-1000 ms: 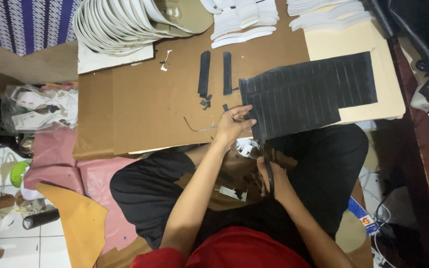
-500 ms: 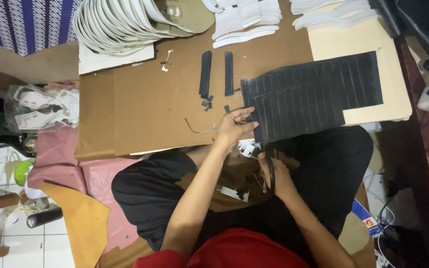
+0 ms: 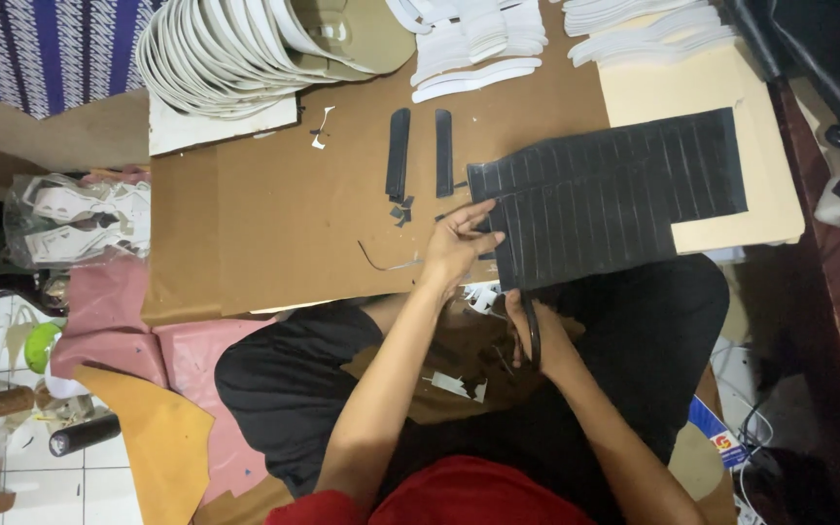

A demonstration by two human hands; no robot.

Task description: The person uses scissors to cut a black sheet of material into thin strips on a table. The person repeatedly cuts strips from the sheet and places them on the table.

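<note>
Black ribbed sheet (image 3: 614, 199) lies on the brown board (image 3: 274, 214), its near corner hanging over the edge toward the person's lap. Left hand (image 3: 459, 248) presses flat on that corner with fingers spread, while the right hand (image 3: 537, 335) is closed around dark scissors (image 3: 534, 331) just under the edge. To cut well, I think the sheet should be held still and the blades should follow one groove line.

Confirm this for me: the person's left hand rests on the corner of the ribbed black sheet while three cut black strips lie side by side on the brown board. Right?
Not quite. The head view shows two cut black strips on the brown board, not three. The rest holds: the left hand rests on the corner of the ribbed black sheet.
</note>
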